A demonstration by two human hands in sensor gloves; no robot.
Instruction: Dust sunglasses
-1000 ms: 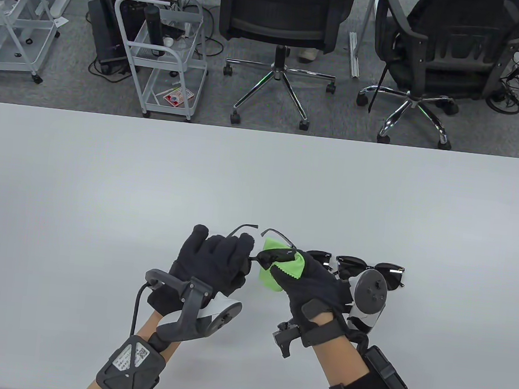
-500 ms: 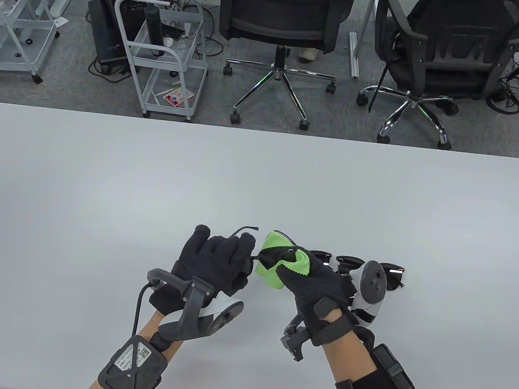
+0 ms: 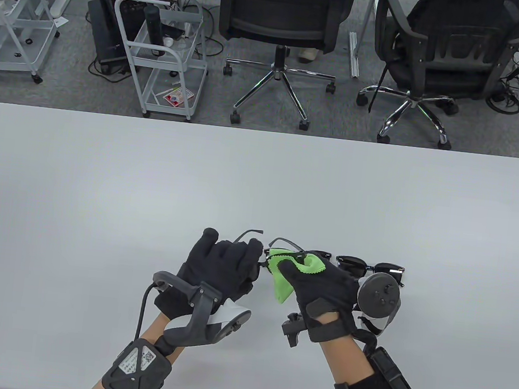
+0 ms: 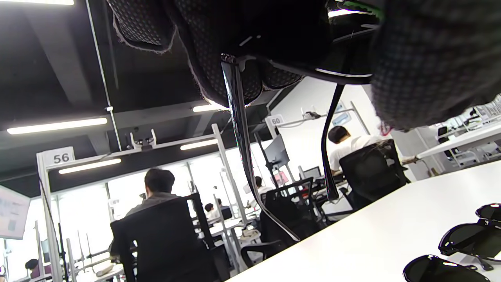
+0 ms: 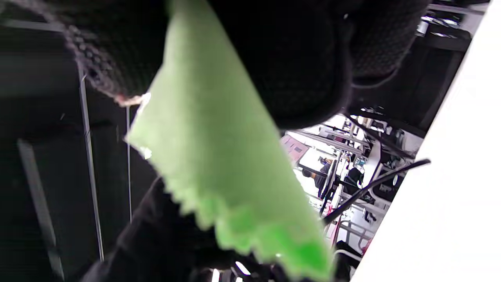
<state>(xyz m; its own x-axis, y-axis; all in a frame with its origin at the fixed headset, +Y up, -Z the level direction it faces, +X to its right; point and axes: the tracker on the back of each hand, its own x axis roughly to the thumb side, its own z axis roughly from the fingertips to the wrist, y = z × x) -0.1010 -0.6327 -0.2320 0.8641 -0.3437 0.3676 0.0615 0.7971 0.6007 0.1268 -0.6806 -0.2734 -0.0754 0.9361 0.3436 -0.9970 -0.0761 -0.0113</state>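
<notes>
The left hand (image 3: pixel 224 265), in a black knit sensor glove, grips one end of a thin black-framed pair of sunglasses (image 3: pixel 277 245) held up off the white table (image 3: pixel 102 187); its temple arms stick out past the fingers toward the far side. The right hand (image 3: pixel 320 282), gloved the same, pinches a bright green microfibre cloth with a zigzag-cut edge (image 3: pixel 286 271) against the frame near its middle, thumb on top of the fold. The lens under the cloth is hidden, so how much of it has been wiped cannot be told.

To do this step well, my judgement is that the left hand should hold steady at the hinge end while the right hand draws the cloth across each lens with light pressure, pinching both faces at once and refolding to a fresh patch; pressing hard on the thin frame risks bending it.

Just beyond the right hand, more dark-lensed black sunglasses (image 3: pixel 372 267) lie on the table, apparently waiting their turn.

For writing, the left wrist view shows bay signs reading "56" (image 4: pixel 61 158) and "60" (image 4: pixel 276 120). The sticker on the left forearm unit (image 3: pixel 137 362) is too small to read.
</notes>
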